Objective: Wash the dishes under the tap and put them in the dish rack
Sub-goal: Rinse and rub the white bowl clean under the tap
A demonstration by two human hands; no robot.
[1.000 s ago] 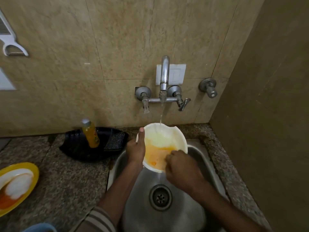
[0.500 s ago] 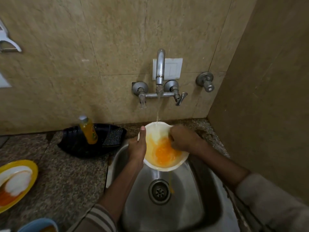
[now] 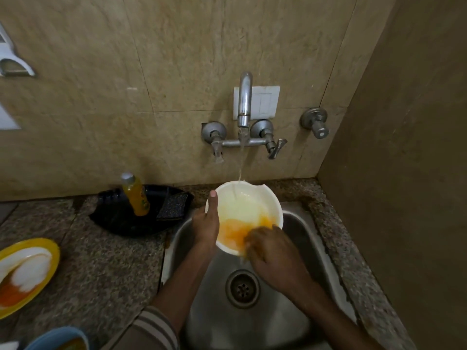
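A white bowl (image 3: 249, 205) with orange residue in its lower part tilts over the steel sink (image 3: 298, 309). Water runs from the wall tap (image 3: 244, 102) onto the bowl's far inner side. My left hand (image 3: 206, 223) grips the bowl's left rim, thumb lying up along the edge. My right hand (image 3: 271, 251) is at the bowl's near rim, its fingers reaching inside onto the orange residue; the fingertips are hidden by the hand's back. Orange water drips from the bowl's lower edge toward the drain (image 3: 242, 287).
On the granite counter left of the sink lies a black tray (image 3: 113, 215) with an orange soap bottle (image 3: 136, 195) and a dark scrub pad (image 3: 174, 205). A dirty yellow plate (image 3: 38, 251) and a blue bowl (image 3: 55, 339) sit at the left edge. A wall stands close on the right.
My right hand has moved from the bowl's far right rim down to its near rim and into the orange residue. The bowl stays under the running water in my left hand.
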